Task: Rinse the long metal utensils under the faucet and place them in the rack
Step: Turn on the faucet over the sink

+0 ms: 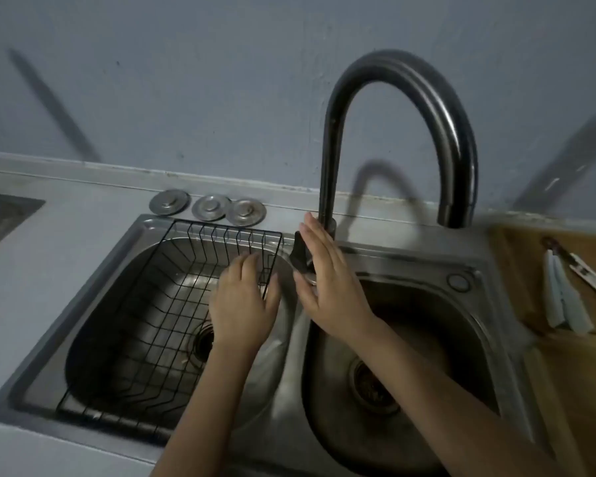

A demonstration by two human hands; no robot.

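A black wire rack (159,304) sits in the left basin of a steel double sink (289,356) and holds nothing. My left hand (243,304) hovers over the rack's right end, fingers spread, holding nothing. My right hand (327,280) lies flat against the black lever at the base of the tall dark gooseneck faucet (393,98). The spout ends over the sink's right edge; no water shows. On a wooden board (516,270) at the right lie long utensils (565,290) with pale handles.
Three round metal sink plugs (209,206) lie on the counter behind the left basin. The right basin (427,339) holds only its drain. Another sink's corner (0,215) shows at the far left. A grey wall rises right behind the counter.
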